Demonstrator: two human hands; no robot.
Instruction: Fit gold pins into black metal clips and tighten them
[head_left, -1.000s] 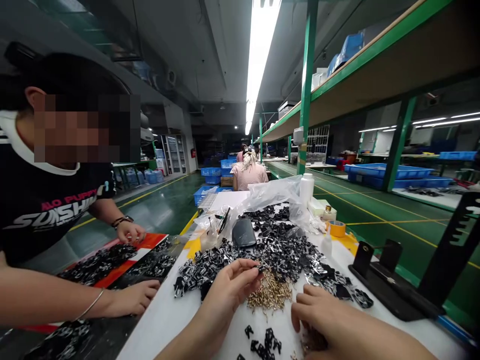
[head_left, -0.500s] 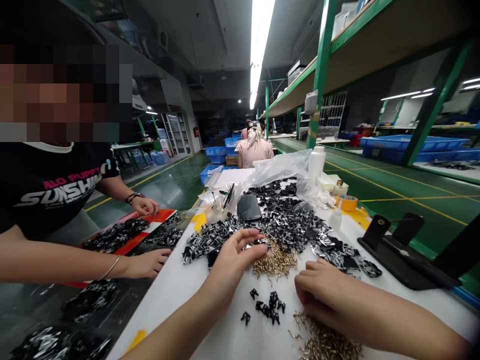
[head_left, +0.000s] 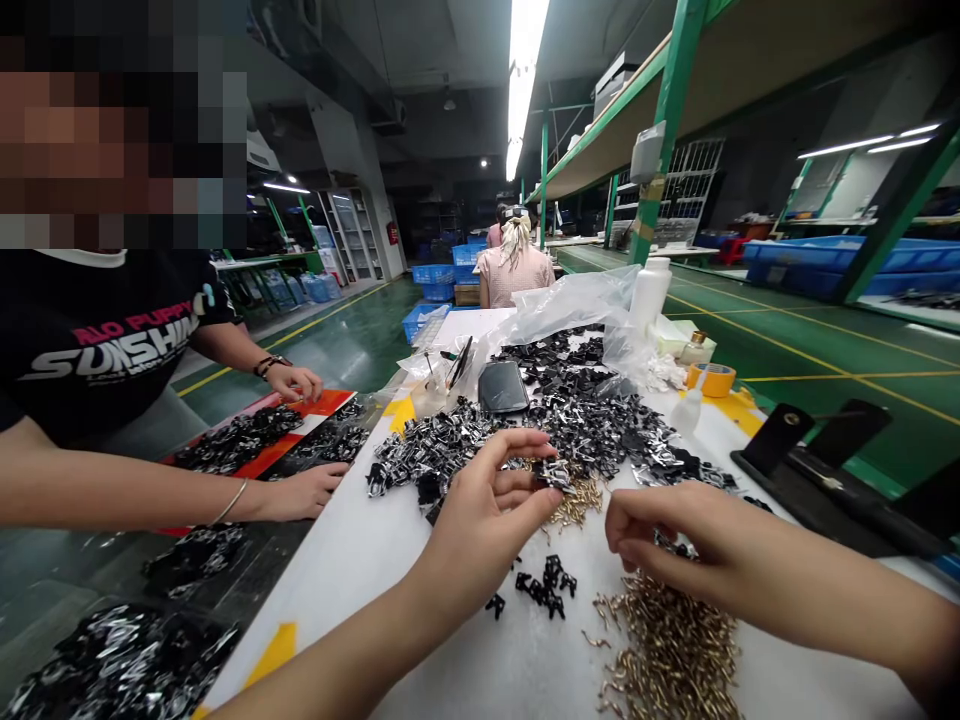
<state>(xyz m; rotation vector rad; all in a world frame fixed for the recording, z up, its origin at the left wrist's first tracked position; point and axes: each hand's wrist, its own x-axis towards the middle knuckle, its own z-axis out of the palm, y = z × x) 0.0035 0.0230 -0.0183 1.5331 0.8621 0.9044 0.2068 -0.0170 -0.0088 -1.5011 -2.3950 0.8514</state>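
My left hand (head_left: 491,500) is curled around small black-and-silver clips (head_left: 556,476), which show between thumb and fingers above the far brass pieces (head_left: 576,507). Curled over the near pile of brass pieces (head_left: 667,645), my right hand (head_left: 660,535) has black-and-silver parts partly visible under its palm. Between the hands and closer to me lie several loose black clips (head_left: 551,585) on the white tabletop (head_left: 480,660). A large heap of black and silver clips (head_left: 600,420) spreads beyond my hands.
A dark phone-like slab (head_left: 503,387) rests against the heap. At the right are a white bottle (head_left: 651,290), orange tape (head_left: 711,380) and a black metal fixture (head_left: 795,480). Another person's hands (head_left: 304,492) work over clip piles at the left.
The view has shifted slightly. My left hand now shows a clump of clips between its fingers. My right hand has lifted a little, uncovering more of the near brass pile.
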